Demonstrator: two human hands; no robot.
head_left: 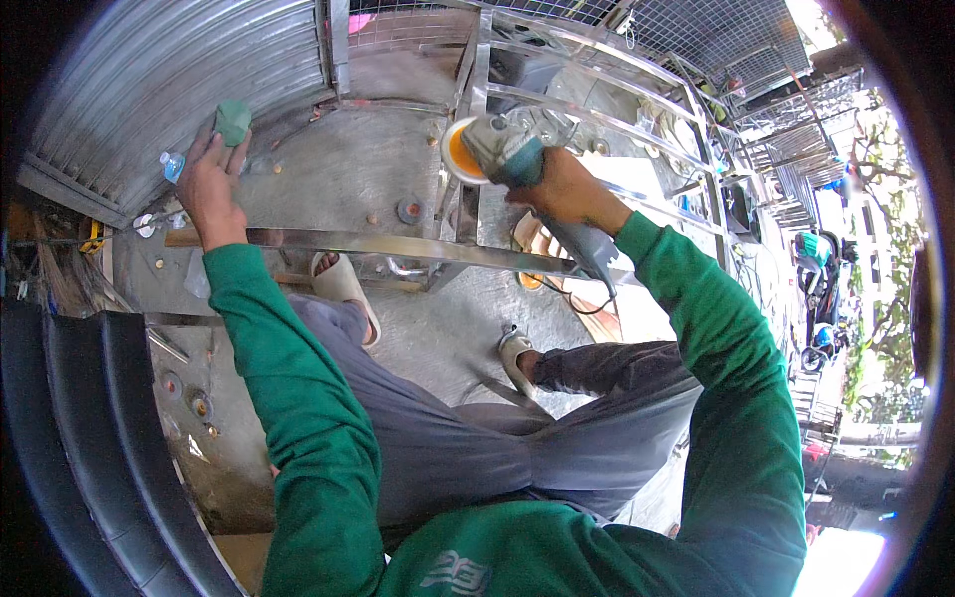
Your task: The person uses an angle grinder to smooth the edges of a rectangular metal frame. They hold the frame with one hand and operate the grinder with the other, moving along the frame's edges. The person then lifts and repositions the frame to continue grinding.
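Note:
My left hand [209,199] reaches out at the far left, its fingers closed on a green block [232,122] that looks like polishing compound. On the right, my right hand [569,187] grips the body of an angle grinder [497,147]. A round yellow-orange and white disc [461,151] is mounted on its head, facing left. The disc overlaps an upright of a shiny metal frame [481,62]; I cannot tell whether they touch. A long flat metal bar [388,244] crosses below both hands.
A ribbed metal shutter [199,80] stands at the upper left. Black curved panels [85,418] fill the lower left. Used discs [202,404] and a small bottle [172,165] lie around. A dark cord [609,296] hangs beneath the grinder. My sandalled feet [343,289] stand near the bar.

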